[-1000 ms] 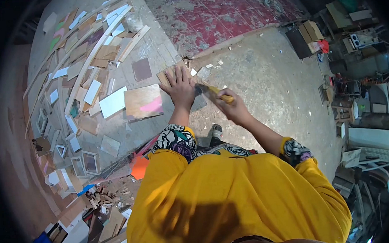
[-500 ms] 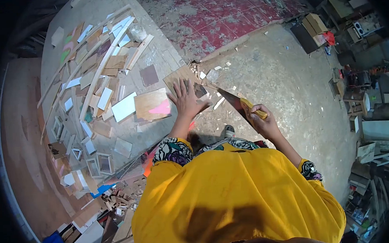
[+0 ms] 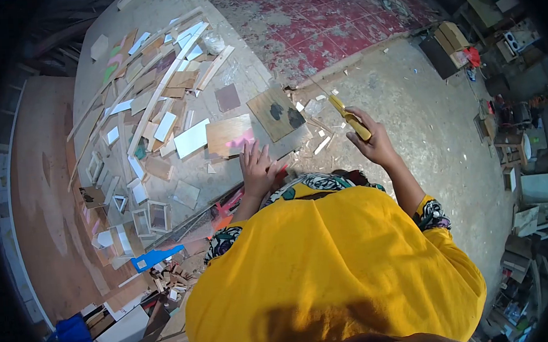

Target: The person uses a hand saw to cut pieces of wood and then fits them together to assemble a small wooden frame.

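Note:
My right hand [image 3: 375, 142] is wrapped round the yellow handle of a handsaw [image 3: 352, 118]. Its thin blade points away from me and shows nearly edge-on. My left hand [image 3: 258, 170] holds nothing; its fingers are spread just below a plywood piece with a pink patch [image 3: 222, 135]. Beyond it, a square wooden board with dark stains [image 3: 266, 112] lies at the right edge of the worktable [image 3: 250, 70], apart from both hands. A white rectangular panel [image 3: 192, 139] is beside the pink-patched piece.
Wood offcuts and long strips [image 3: 164, 93] cover the worktable's left part, with small frames [image 3: 158, 215] nearer me. A blue object [image 3: 158, 257] is at its near edge. Wood chips litter the concrete floor [image 3: 400, 102] at right. Red tiles [image 3: 322, 32] lie beyond.
My left hand has lifted off the stained board and drawn back toward me. The saw has come away from the board's edge, its blade now turned upright and pointing away.

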### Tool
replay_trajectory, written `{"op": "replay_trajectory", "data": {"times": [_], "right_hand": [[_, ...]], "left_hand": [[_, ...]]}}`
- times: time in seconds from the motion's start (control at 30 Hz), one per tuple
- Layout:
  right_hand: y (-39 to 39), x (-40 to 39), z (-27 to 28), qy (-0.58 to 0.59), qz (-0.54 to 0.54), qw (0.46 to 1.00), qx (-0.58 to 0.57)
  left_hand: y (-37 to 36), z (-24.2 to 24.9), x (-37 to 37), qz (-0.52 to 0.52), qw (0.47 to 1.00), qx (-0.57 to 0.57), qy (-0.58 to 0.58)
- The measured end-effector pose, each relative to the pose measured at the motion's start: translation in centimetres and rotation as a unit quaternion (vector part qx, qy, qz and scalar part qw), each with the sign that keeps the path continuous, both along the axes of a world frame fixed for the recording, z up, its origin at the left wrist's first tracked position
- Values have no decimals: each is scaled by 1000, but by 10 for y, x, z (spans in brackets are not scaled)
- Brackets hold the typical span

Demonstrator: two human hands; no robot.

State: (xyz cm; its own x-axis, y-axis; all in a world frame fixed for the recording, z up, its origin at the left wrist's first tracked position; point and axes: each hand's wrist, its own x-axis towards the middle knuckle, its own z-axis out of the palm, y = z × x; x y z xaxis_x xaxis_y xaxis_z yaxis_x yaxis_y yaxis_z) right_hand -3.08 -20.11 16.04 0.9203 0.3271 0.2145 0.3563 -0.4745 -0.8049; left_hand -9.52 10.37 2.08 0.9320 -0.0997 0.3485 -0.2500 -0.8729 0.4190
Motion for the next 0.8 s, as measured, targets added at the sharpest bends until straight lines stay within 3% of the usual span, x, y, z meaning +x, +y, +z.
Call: {"op": "replay_trajectory", "data": {"times": [0.03, 0.07, 0.23, 0.37, 0.43, 0.6, 0.63, 0.8], "right_hand": [[4, 4, 3, 6, 27, 999, -47], [8, 11, 0, -70, 55, 996, -29], [28, 53, 12, -127, 172, 973, -83], [60, 96, 4, -164, 305, 923, -170], [80, 126, -15, -238, 367, 875, -206], [123, 202, -59, -335, 455, 795, -219], [132, 215, -66, -374, 460, 785, -179], [160, 264, -83, -399, 515, 735, -192]], "left_hand": [[4, 2, -3, -14, 1000, -6, -24], [8, 4, -7, -8, 1000, -5, -27], [22, 3, -28, 47, 997, -36, -47], [21, -1, -40, 134, 990, -39, -9], [19, -1, -35, 172, 984, -45, -26], [-6, 2, -36, 269, 958, -99, -1], [-12, 3, -36, 294, 950, -104, 2], [-43, -1, -31, 368, 922, -121, 24]]}}
